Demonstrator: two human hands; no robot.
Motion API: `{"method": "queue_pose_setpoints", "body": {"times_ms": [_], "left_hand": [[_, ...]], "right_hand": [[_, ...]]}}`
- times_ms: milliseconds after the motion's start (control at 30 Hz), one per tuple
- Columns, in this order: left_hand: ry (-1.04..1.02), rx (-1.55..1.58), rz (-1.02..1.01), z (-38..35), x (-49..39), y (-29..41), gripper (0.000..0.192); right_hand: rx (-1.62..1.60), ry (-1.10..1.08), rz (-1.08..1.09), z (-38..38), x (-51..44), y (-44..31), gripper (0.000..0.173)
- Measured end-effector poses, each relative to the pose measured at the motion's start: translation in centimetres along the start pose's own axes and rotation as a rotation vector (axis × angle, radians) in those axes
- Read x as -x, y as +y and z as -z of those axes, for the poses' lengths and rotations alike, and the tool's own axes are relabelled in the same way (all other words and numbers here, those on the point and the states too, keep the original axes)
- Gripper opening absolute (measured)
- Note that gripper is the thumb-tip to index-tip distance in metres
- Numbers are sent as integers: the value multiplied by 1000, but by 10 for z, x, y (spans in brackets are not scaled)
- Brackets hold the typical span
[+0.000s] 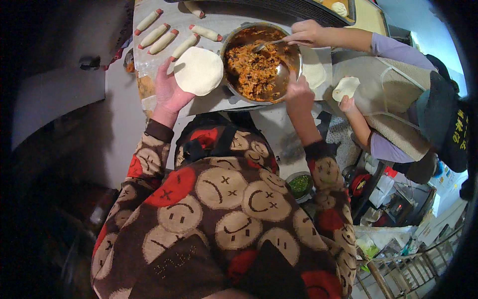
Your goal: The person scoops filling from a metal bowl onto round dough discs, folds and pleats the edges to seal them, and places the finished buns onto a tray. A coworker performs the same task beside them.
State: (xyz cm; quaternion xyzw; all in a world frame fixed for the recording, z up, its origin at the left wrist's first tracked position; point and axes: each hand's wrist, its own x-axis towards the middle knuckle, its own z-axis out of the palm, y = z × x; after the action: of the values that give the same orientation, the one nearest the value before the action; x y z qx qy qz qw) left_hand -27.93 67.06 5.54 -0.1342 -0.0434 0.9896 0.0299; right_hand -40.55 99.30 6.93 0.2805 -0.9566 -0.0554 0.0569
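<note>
A flat round dough wrapper rests on my left hand, which is palm up at the left of a metal bowl. My right hand is closed at the right rim of this bowl, on the handle of a large metal spoon whose shiny bowl lies against the filling. The chopped orange-brown filling covers much of the bowl's inside. Another person's hand reaches in from the right with a metal utensil in the filling.
Dough-wrapped sausages lie at the table's left. Another wrapper lies right of the bowl. The co-worker's other hand holds a small wrapper. Dark stacked trays stand behind; a bowl of chopped greens sits low by my right arm.
</note>
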Motion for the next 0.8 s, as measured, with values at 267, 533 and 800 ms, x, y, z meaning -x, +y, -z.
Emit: {"method": "queue_pose_setpoints", "body": {"times_ms": [267,533,800], "left_hand": [[73,-62,20,6,15,-10,67],[167,-131,-71,4,11,-18,58],[290,-220,17,-12,-3,-43,54]], "right_hand": [[-175,-40,381,-29,15,25,5],[-835,-577,453,-17,-23,57,16],[-1444,-1021,-492,25,1,87,24]]}}
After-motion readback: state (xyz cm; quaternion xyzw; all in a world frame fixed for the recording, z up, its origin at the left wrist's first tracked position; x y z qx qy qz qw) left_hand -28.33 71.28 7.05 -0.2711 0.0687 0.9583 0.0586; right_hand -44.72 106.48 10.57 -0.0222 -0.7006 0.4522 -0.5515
